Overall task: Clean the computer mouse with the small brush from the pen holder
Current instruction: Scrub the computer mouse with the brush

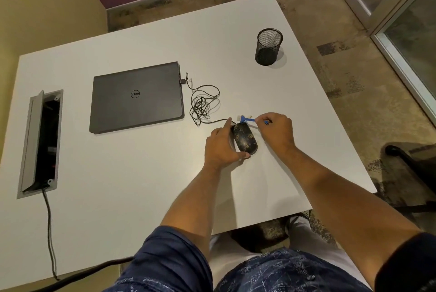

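Mouse, black with gold flecks, lies on the white surface at about 4 o'clock from the closed Dell laptop, its tangled cable running up to the laptop's side. The left hand grips the mouse by its left flank, thumb at its near end. The right hand, at the mouse's 2 o'clock, pinches a small blue brush, whose pale bristles sit just beyond the mouse's far end. A black mesh pen holder stands well apart at 12 o'clock.
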`<action>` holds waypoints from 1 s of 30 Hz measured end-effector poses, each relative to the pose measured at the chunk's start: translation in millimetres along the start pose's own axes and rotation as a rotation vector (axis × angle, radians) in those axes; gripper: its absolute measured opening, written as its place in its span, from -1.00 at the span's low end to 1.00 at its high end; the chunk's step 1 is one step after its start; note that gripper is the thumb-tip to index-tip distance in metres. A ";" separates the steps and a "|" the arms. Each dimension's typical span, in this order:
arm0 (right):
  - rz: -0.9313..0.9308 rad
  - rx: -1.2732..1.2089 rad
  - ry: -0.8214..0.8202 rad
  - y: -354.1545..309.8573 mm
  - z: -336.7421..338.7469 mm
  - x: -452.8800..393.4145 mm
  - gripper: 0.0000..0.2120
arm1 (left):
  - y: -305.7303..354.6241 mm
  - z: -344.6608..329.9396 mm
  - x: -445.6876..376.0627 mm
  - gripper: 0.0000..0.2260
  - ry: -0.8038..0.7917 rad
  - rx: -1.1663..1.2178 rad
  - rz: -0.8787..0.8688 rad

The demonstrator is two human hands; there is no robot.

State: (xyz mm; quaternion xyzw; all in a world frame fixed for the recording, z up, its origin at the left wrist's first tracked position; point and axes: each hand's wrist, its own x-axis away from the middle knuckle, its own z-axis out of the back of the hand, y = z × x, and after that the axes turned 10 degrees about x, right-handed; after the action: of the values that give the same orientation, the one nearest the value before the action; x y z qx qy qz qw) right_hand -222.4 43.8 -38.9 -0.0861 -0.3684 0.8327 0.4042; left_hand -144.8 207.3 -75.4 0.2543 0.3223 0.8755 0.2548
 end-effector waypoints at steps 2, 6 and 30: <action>0.018 0.037 -0.041 -5.5 -1.7 -7.4 -0.84 | -0.1 0.3 0.3 0.20 0.001 0.009 -0.001; 0.009 0.057 -0.060 -4.2 1.3 -18.5 -0.85 | -1.2 1.0 -0.8 0.21 -0.004 0.019 -0.012; 0.242 0.232 -0.332 -23.7 -4.3 -46.7 -0.87 | -1.9 0.0 3.1 0.32 0.034 0.090 0.046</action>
State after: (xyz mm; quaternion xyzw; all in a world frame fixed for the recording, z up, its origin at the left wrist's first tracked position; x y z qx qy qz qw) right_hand -175.3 21.3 -33.1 0.0557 -0.3185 0.9147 0.2426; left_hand -146.5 210.4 -75.8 0.2581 0.3598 0.8699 0.2173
